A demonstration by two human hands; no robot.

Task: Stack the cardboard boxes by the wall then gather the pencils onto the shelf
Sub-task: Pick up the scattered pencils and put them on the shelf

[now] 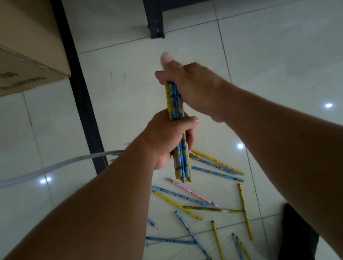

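My left hand (168,138) grips a bundle of several blue and yellow patterned pencils (175,99), held upright above the floor. My right hand (191,85) is at the bundle's top end, with the fingers curled round it and the thumb sticking up. Several more loose pencils (197,199), blue, yellow and one pink, lie scattered on the tiled floor below my hands. A cardboard box (9,62) with printed lettering sits at the upper left.
A black metal shelf upright (80,97) runs down past the box. Another black shelf leg (154,15) and crossbar stand at the top, with something yellow on the shelf above. A grey cable (43,170) crosses the floor at left. A dark object (296,235) lies bottom right.
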